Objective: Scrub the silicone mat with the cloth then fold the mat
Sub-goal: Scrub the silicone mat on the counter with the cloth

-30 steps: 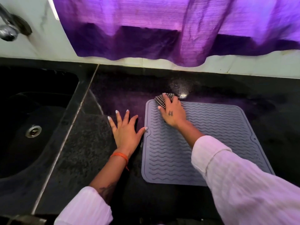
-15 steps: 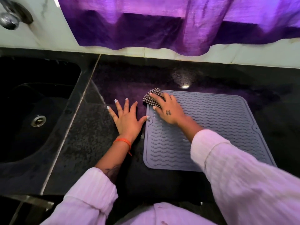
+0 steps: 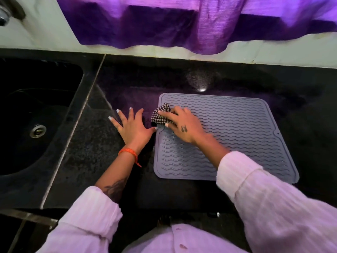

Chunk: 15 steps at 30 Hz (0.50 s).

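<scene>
A grey silicone mat with wavy ridges lies flat on the black counter. My right hand presses a bunched black-and-white checked cloth onto the mat's left edge, toward the far corner. My left hand lies flat on the counter just left of the mat, fingers spread, thumb tip touching the mat's edge. My right forearm and sleeve cover the mat's near right part.
A black sink with a metal drain is sunk into the counter at the left. A purple curtain hangs over the white back wall. A tap shows at the top left corner.
My right hand has dragged the cloth from the mat's far left corner down along its left edge. The left hand stays flat beside the mat. The camera has tilted down.
</scene>
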Available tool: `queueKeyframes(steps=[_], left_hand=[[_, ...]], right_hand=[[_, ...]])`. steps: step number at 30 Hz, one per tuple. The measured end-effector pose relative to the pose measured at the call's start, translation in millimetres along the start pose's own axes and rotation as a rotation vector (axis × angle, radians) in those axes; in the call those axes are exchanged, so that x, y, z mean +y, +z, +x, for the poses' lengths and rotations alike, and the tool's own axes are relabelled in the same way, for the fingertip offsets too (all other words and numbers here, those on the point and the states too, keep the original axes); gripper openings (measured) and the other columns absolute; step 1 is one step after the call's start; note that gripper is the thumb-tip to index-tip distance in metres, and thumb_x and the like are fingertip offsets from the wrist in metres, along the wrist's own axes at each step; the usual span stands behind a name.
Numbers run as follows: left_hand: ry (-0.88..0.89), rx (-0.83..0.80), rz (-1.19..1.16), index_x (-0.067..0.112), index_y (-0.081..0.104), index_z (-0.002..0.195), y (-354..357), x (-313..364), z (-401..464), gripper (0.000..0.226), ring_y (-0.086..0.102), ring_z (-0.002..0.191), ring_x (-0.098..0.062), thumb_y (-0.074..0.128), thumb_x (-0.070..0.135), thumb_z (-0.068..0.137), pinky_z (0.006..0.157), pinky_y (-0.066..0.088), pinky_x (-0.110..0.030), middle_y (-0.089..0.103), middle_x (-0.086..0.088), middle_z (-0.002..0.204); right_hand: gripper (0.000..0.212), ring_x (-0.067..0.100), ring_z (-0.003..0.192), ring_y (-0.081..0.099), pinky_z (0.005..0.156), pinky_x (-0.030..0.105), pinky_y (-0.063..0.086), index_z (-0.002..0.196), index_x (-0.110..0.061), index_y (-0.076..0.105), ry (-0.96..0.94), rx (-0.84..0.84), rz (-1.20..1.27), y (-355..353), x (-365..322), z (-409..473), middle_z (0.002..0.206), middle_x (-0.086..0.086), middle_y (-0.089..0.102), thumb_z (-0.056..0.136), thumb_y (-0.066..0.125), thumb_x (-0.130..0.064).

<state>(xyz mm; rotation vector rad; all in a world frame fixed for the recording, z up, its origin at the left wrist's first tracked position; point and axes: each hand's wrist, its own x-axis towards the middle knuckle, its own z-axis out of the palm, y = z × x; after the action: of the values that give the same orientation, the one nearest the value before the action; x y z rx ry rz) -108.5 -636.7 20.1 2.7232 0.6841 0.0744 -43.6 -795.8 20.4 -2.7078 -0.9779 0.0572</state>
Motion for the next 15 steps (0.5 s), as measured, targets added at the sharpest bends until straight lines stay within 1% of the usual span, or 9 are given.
queueKeyframes(steps=[2, 3, 5, 6, 7, 9, 11, 13, 15], left_hand=[[-0.006, 0.008, 0.0, 0.026, 0.032, 0.144, 1, -2, -4, 0.079, -0.01, 0.145, -0.036, 0.063, 0.057, 0.078, 0.106, -0.024, -0.055, 0.018, -0.01, 0.157], [-0.002, 0.013, 0.003, 0.025, 0.032, 0.144, 0, -2, -5, 0.079, -0.01, 0.145, -0.036, 0.064, 0.056, 0.078, 0.106, -0.024, -0.054, 0.018, -0.01, 0.157], [0.0, 0.016, 0.014, 0.026, 0.031, 0.145, -2, -1, -5, 0.077, -0.011, 0.145, -0.036, 0.065, 0.051, 0.08, 0.106, -0.024, -0.055, 0.017, -0.009, 0.157], [-0.006, 0.017, 0.014, 0.026, 0.031, 0.145, -4, -1, -5, 0.075, -0.011, 0.145, -0.035, 0.065, 0.046, 0.081, 0.106, -0.023, -0.056, 0.017, -0.009, 0.157], [-0.015, 0.023, 0.006, 0.026, 0.031, 0.145, -5, -2, -4, 0.071, -0.011, 0.145, -0.035, 0.064, 0.041, 0.083, 0.107, -0.021, -0.057, 0.018, -0.009, 0.157], [-0.035, 0.051, -0.018, 0.025, 0.033, 0.144, -6, -5, -4, 0.065, -0.01, 0.145, -0.035, 0.06, 0.032, 0.085, 0.108, -0.021, -0.056, 0.021, -0.008, 0.157], [-0.048, 0.061, -0.03, 0.024, 0.036, 0.143, -5, -7, -6, 0.061, -0.008, 0.145, -0.035, 0.057, 0.029, 0.087, 0.108, -0.021, -0.055, 0.023, -0.008, 0.156], [-0.054, 0.048, -0.031, 0.023, 0.038, 0.142, -3, -6, -7, 0.058, -0.006, 0.145, -0.035, 0.055, 0.028, 0.088, 0.109, -0.02, -0.055, 0.025, -0.007, 0.155], [-0.052, 0.031, -0.042, 0.023, 0.039, 0.142, -2, -5, -9, 0.056, -0.005, 0.145, -0.035, 0.054, 0.029, 0.089, 0.11, -0.02, -0.055, 0.026, -0.006, 0.155]], right_hand=[[0.049, 0.028, 0.103, 0.042, 0.087, 0.04, 0.044, 0.141, -0.041, 0.033, -0.012, 0.083, -0.023, 16, -10, -20, 0.133, 0.004, 0.044, 0.095, 0.047, -0.032], [0.049, 0.028, 0.102, 0.042, 0.087, 0.042, 0.044, 0.141, -0.042, 0.032, 0.002, 0.084, -0.018, 16, -13, -20, 0.135, 0.004, 0.044, 0.095, 0.046, -0.032], [0.048, 0.027, 0.108, 0.04, 0.089, 0.04, 0.043, 0.142, -0.044, 0.029, 0.022, 0.033, -0.001, 5, -11, -8, 0.137, 0.002, 0.041, 0.097, 0.043, -0.035], [0.048, 0.027, 0.11, 0.04, 0.089, 0.039, 0.043, 0.142, -0.044, 0.029, 0.008, -0.01, -0.007, -1, -8, -6, 0.136, 0.001, 0.04, 0.097, 0.043, -0.035], [0.047, 0.026, 0.109, 0.041, 0.087, 0.038, 0.043, 0.141, -0.043, 0.03, -0.015, -0.014, -0.015, -4, -8, -9, 0.134, 0.0, 0.042, 0.097, 0.043, -0.035], [0.045, 0.026, 0.102, 0.045, 0.081, 0.038, 0.044, 0.139, -0.041, 0.036, -0.068, 0.065, -0.028, 2, -13, -32, 0.13, 0.001, 0.047, 0.096, 0.044, -0.033], [0.044, 0.027, 0.093, 0.047, 0.075, 0.038, 0.046, 0.136, -0.04, 0.041, -0.088, 0.107, -0.004, 14, -22, -55, 0.126, 0.003, 0.052, 0.093, 0.041, -0.032], [0.046, 0.026, 0.094, 0.045, 0.076, 0.037, 0.045, 0.137, -0.041, 0.04, -0.051, 0.09, -0.01, 12, -25, -48, 0.128, 0.002, 0.05, 0.093, 0.043, -0.03], [0.046, 0.024, 0.099, 0.042, 0.079, 0.034, 0.039, 0.139, -0.042, 0.036, -0.069, 0.039, -0.033, 4, -22, -42, 0.13, -0.001, 0.047, 0.095, 0.046, -0.029]])
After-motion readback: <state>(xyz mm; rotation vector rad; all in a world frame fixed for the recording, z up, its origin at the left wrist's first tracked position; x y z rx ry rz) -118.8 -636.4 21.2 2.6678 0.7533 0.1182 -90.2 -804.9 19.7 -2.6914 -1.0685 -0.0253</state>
